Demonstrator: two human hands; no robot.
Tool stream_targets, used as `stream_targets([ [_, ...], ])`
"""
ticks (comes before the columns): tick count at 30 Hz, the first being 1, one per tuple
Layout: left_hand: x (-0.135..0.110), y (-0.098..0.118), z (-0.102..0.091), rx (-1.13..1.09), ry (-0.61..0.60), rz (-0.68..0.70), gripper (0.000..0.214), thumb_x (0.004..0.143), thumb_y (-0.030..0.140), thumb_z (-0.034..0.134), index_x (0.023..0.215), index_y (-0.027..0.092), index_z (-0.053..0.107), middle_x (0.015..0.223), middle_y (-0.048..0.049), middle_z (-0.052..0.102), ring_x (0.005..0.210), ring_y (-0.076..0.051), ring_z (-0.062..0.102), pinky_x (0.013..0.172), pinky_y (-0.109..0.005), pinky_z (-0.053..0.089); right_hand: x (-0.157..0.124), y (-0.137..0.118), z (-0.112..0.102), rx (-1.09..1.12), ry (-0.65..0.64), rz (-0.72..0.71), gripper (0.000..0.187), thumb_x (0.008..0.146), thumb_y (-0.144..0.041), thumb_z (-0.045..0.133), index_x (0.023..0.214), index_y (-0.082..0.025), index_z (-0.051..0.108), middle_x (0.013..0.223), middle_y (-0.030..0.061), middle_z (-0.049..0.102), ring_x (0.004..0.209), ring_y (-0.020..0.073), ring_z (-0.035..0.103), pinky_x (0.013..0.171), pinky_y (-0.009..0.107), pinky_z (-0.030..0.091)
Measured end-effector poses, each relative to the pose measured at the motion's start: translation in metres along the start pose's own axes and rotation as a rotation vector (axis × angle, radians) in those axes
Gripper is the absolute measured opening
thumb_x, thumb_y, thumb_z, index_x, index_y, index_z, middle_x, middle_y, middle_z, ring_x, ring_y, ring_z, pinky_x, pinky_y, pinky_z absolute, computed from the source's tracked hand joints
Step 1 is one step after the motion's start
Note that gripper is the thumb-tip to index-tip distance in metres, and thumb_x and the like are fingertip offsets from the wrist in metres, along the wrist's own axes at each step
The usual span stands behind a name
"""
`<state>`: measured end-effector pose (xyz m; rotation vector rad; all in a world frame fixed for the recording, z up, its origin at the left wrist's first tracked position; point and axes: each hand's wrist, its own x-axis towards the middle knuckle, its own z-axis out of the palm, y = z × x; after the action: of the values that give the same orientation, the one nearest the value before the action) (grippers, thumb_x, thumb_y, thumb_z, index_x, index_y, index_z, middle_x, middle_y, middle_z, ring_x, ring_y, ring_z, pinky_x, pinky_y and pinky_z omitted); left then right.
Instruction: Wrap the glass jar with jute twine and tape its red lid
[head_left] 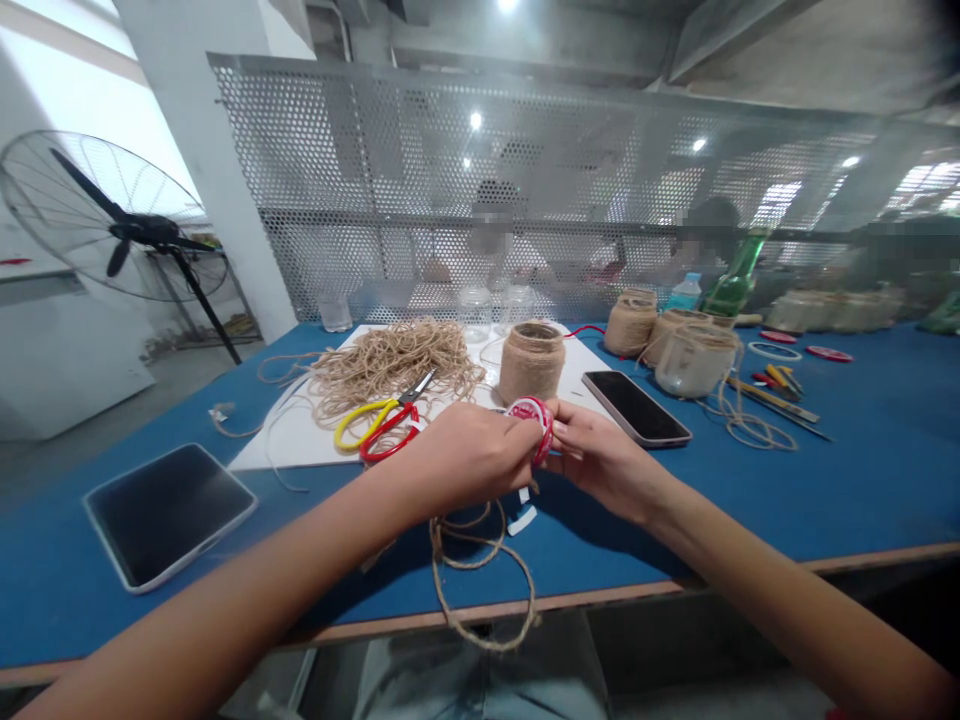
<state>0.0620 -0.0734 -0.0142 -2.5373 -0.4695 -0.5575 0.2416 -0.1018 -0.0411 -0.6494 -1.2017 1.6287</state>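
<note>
My left hand [469,455] and my right hand [600,455] meet above the blue table [862,470], both closed on a small red and white tape roll [531,418]. A white strip of tape [523,517] hangs below the roll. Loops of jute twine [484,580] dangle beneath my hands over the table's front edge. Just behind the roll stands a jar wrapped in twine [531,360]. Yellow and red scissors [382,425] lie to the left on a white sheet [300,435].
A heap of loose twine [390,362] lies on the sheet. A phone [635,407] lies right of the jar, a tablet [169,512] at front left. More wrapped jars [694,355], a green bottle [735,282] and tools [780,395] stand at right. People sit behind a perforated screen [450,180].
</note>
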Motion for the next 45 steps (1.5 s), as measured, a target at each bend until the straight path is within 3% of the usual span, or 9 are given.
stream_targets([
  [8, -0.0031, -0.0016, -0.0054, -0.082, -0.025, 0.005, 0.014, 0.085, 0.025, 0.041, 0.081, 0.016, 0.050, 0.069, -0.0012, 0.063, 0.060, -0.014, 0.059, 0.050, -0.025, 0.038, 0.0006, -0.0007, -0.0012, -0.007, 0.006, 0.001, 0.008, 0.080, -0.021, 0.057, 0.086, -0.016, 0.057, 0.084, 0.0024, 0.057, 0.073, 0.0096, 0.053, 0.070, 0.023, 0.045],
  [22, -0.0014, -0.0013, -0.0028, 0.063, -0.065, 0.042, 0.013, 0.084, 0.024, 0.039, 0.081, 0.015, 0.048, 0.061, -0.0017, 0.060, 0.052, -0.017, 0.058, 0.044, -0.026, 0.038, 0.0001, 0.0008, -0.0001, -0.040, 0.010, 0.015, 0.009, 0.079, -0.023, 0.060, 0.084, -0.016, 0.057, 0.086, 0.0023, 0.058, 0.076, 0.0109, 0.054, 0.073, 0.025, 0.045],
  [30, 0.0000, 0.0010, 0.0018, 0.092, -0.022, 0.045, 0.011, 0.082, 0.023, 0.040, 0.080, 0.015, 0.047, 0.058, -0.0012, 0.057, 0.052, -0.018, 0.058, 0.044, -0.027, 0.039, 0.0015, 0.0038, -0.0031, -0.015, -0.006, 0.015, 0.009, 0.080, -0.023, 0.059, 0.085, -0.016, 0.057, 0.083, 0.0012, 0.056, 0.074, 0.0095, 0.053, 0.071, 0.023, 0.045],
  [45, -0.0047, -0.0020, -0.0043, -0.016, -0.103, 0.027, 0.012, 0.083, 0.026, 0.041, 0.083, 0.015, 0.047, 0.068, -0.0037, 0.061, 0.059, -0.017, 0.059, 0.050, -0.026, 0.042, 0.0015, 0.0017, -0.0002, -0.015, -0.010, 0.053, 0.014, 0.077, -0.026, 0.063, 0.085, -0.017, 0.057, 0.083, 0.0022, 0.058, 0.071, 0.0106, 0.053, 0.069, 0.025, 0.044],
])
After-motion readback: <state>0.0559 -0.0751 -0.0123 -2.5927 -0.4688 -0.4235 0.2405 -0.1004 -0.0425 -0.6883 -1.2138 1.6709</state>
